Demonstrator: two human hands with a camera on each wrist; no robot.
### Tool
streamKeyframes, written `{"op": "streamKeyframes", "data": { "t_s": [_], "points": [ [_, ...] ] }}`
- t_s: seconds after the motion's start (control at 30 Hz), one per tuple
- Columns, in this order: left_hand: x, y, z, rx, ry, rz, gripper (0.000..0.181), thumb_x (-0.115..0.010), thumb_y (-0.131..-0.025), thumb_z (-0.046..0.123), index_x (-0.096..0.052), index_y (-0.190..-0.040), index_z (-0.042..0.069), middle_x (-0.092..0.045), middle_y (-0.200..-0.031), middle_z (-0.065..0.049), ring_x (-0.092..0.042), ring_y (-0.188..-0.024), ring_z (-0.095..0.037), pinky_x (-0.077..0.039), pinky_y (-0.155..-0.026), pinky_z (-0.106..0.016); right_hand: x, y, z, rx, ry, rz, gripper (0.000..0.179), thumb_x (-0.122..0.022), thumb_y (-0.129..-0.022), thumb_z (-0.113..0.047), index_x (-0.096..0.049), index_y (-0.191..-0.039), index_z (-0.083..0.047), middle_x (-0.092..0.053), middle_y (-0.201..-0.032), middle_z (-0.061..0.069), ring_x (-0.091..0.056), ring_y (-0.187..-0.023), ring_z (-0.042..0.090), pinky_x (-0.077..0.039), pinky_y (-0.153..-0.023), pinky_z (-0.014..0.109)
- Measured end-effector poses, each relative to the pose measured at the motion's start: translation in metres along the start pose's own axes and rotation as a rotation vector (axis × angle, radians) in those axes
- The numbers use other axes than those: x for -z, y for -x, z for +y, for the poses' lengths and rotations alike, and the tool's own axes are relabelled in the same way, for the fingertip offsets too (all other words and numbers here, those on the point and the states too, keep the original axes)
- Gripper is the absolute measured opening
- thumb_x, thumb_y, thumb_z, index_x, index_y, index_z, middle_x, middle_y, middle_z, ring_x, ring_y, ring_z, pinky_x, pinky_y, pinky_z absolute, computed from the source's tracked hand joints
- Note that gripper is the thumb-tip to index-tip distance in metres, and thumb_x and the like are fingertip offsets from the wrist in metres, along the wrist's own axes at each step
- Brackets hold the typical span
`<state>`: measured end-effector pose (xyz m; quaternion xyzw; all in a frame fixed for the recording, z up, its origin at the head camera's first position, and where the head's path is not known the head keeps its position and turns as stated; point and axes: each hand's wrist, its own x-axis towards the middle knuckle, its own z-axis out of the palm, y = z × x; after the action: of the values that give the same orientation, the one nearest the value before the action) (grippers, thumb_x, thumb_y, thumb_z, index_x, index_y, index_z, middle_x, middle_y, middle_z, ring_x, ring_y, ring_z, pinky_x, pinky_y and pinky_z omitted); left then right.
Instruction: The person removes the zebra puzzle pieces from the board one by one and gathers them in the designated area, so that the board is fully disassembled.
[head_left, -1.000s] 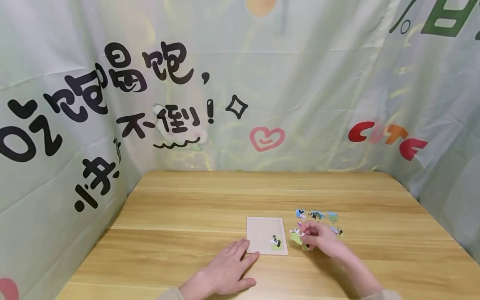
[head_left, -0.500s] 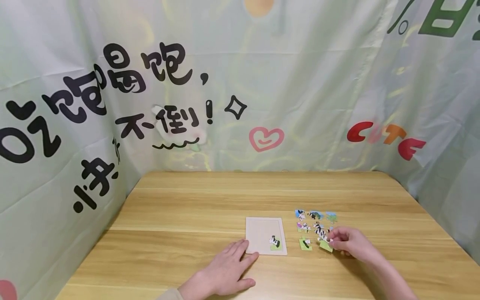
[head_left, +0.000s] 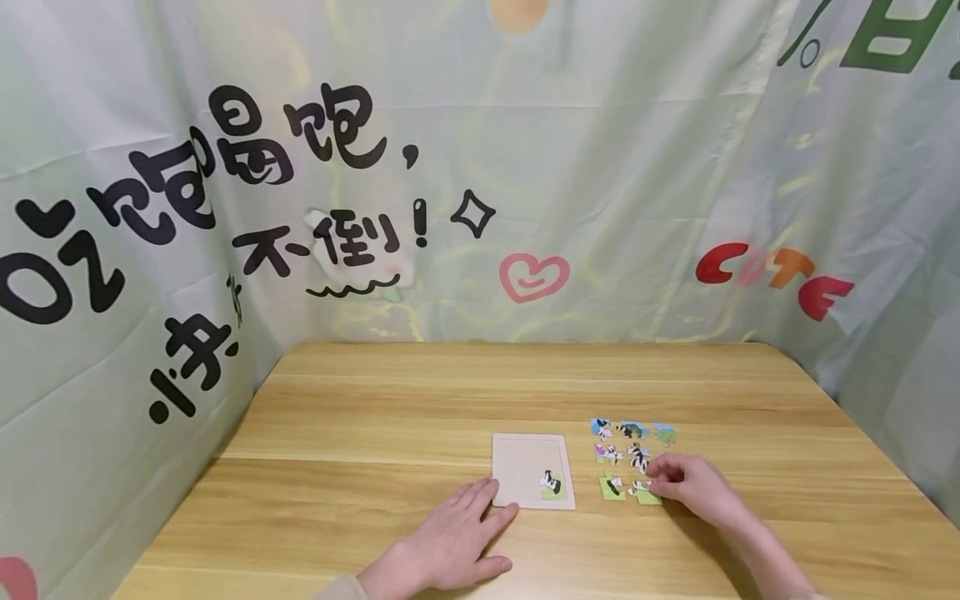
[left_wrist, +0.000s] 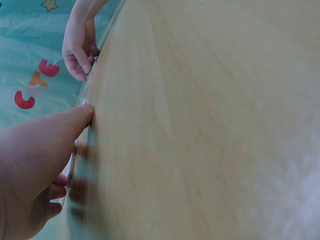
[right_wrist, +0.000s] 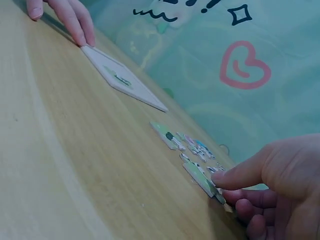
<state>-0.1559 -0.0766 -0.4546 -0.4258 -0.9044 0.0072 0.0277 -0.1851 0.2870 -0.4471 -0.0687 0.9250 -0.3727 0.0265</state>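
A shallow pale puzzle tray [head_left: 517, 467] holds one panda-patterned puzzle piece [head_left: 552, 483] in its lower right corner. My left hand [head_left: 461, 533] lies with spread, straight fingers on the tray's lower left edge. Right of the tray, my right hand [head_left: 693, 485] pinches the right end of a green-and-white puzzle piece [head_left: 647, 493] between thumb and finger. In the right wrist view that green-edged piece [right_wrist: 197, 177] lies low at the table, under my thumb [right_wrist: 232, 175]. My fingers partly cover its end and the area behind it.
Several loose puzzle pieces lie in rows nearby, among them a blue-topped piece [head_left: 632, 430], a striped piece [head_left: 637, 457] and a green piece [head_left: 612, 487]. The wooden table [head_left: 390, 400] meets a printed curtain [head_left: 630, 183] at its back and sides.
My right hand carried the green-and-white piece rightward from beside the tray, uncovering other pieces. The piece, tilted half a second ago, now lies flatter beside the green one. My left hand stays put.
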Motion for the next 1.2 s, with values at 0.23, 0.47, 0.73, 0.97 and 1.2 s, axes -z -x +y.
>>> {"op": "streamKeyframes", "data": {
  "t_s": [0.23,0.47,0.73,0.97,1.2],
  "points": [
    [0.001,0.000,0.000,0.000,0.000,-0.005,0.065,-0.031,-0.093,0.059,-0.038,-0.142,0.018,-0.032,-0.144,-0.020,-0.030,-0.133,-0.031,-0.028,-0.108,-0.039,-0.003,-0.001,-0.012,-0.037,-0.023,0.028,0.019,-0.072,-0.077,-0.010,-0.063,-0.092,-0.002,-0.055,-0.077,0.000,-0.048,-0.071,0.011,-0.042,-0.059,0.023],
    [0.003,-0.001,-0.001,0.011,-0.001,-0.024,0.066,-0.029,-0.093,0.060,-0.036,-0.143,0.018,-0.031,-0.145,-0.020,-0.029,-0.134,-0.030,-0.027,-0.109,-0.039,-0.011,-0.015,-0.039,0.102,-0.028,-0.001,0.024,-0.072,-0.078,-0.011,-0.064,-0.099,-0.002,-0.057,-0.079,0.000,-0.052,-0.073,0.011,-0.046,-0.060,0.023],
    [0.004,-0.002,-0.001,0.017,0.007,-0.042,0.066,-0.030,-0.093,0.060,-0.035,-0.144,0.019,-0.030,-0.146,-0.020,-0.027,-0.134,-0.030,-0.026,-0.109,-0.039,-0.039,-0.031,-0.066,0.203,-0.113,-0.103,0.032,-0.072,-0.076,-0.008,-0.062,-0.105,0.002,-0.060,-0.089,0.005,-0.054,-0.080,0.017,-0.048,-0.067,0.024],
    [0.003,-0.003,-0.001,0.020,0.015,-0.056,0.067,-0.028,-0.092,0.061,-0.035,-0.144,0.020,-0.029,-0.146,-0.019,-0.027,-0.135,-0.030,-0.026,-0.109,-0.040,-0.061,-0.038,-0.078,0.250,-0.084,-0.161,0.031,-0.073,-0.075,-0.007,-0.063,-0.104,0.001,-0.056,-0.084,0.002,-0.051,-0.078,0.017,-0.045,-0.066,0.024],
    [0.000,-0.001,0.000,0.009,0.007,-0.041,0.066,-0.028,-0.093,0.061,-0.036,-0.144,0.019,-0.030,-0.146,-0.019,-0.028,-0.134,-0.030,-0.027,-0.109,-0.040,-0.070,-0.039,-0.080,0.288,-0.020,-0.157,0.034,-0.077,-0.070,-0.008,-0.065,-0.100,0.001,-0.054,-0.080,0.000,-0.047,-0.071,0.014,-0.042,-0.062,0.023]
  ]
}}
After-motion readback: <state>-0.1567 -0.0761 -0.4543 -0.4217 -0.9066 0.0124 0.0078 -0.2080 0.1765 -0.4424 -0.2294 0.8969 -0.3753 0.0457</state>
